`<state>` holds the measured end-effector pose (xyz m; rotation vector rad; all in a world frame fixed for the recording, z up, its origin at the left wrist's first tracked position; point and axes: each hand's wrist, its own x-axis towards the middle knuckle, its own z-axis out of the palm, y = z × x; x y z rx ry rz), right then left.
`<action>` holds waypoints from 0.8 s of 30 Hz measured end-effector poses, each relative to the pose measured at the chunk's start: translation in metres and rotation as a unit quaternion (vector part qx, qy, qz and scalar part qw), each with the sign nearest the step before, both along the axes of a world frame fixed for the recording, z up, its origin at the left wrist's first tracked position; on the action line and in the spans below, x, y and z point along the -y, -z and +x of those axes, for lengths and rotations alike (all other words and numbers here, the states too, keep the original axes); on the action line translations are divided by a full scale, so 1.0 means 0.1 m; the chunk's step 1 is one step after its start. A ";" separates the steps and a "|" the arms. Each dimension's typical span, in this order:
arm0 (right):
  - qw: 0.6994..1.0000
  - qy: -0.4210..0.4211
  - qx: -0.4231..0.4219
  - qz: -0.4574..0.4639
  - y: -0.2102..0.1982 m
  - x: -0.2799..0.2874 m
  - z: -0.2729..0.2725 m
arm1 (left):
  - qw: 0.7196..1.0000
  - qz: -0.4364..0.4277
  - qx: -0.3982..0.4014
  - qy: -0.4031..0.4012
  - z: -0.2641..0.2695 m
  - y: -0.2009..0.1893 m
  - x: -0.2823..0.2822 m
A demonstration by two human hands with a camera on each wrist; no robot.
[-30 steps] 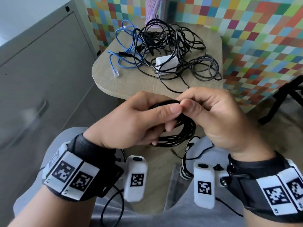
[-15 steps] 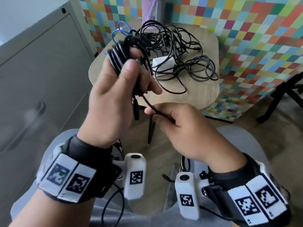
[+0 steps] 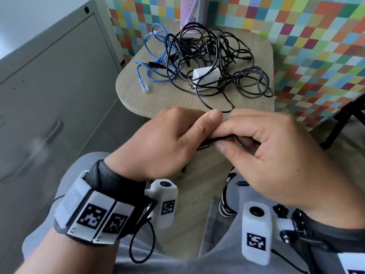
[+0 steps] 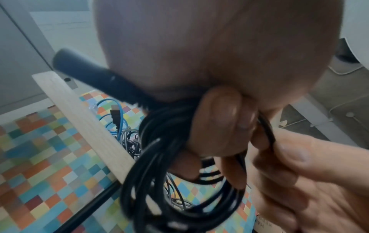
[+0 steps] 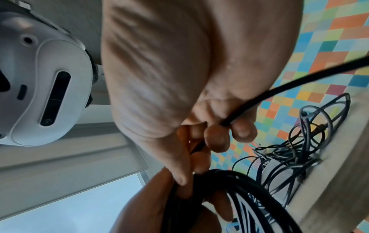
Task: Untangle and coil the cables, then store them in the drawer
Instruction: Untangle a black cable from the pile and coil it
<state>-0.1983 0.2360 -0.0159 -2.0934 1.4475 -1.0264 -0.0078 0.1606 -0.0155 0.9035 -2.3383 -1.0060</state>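
Observation:
My left hand [image 3: 169,143] grips a coiled black cable [image 4: 179,181], its loops hanging below the fingers; in the head view only a short stretch of the black cable [image 3: 213,141] shows between the hands. My right hand [image 3: 262,155] pinches the cable's free end [image 5: 259,100] right beside the left thumb. Both hands hover over my lap, in front of the small wooden table [image 3: 171,99]. On the table lies a tangle of black cables [image 3: 217,62] with a blue cable [image 3: 156,56] and a white adapter [image 3: 205,76] among them.
A grey metal cabinet with drawer handles [image 3: 53,125] stands at the left. A checkered colourful wall [image 3: 316,46] is behind the table. A black chair leg [image 3: 339,123] is at the right. A purple mesh cup [image 3: 190,14] stands at the table's back.
The left hand came down from its raised position with the coil. The right hand moved up to meet it, and both now touch at chest height before the table.

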 end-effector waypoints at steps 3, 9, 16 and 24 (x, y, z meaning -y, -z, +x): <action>0.998 0.022 -0.031 -0.054 0.02 0.03 -0.08 | 0.980 0.193 -0.033 0.036 0.04 0.04 0.04; 0.977 0.106 -0.080 -0.169 0.09 0.10 -0.13 | 0.940 0.300 -0.092 0.133 0.10 0.08 0.09; 0.988 0.077 0.107 -0.084 0.21 0.14 0.07 | 0.883 0.381 -0.206 0.183 0.10 0.14 0.10; 0.922 -0.080 0.347 0.150 0.27 0.17 0.20 | 0.928 0.309 -0.199 0.069 0.05 0.14 0.08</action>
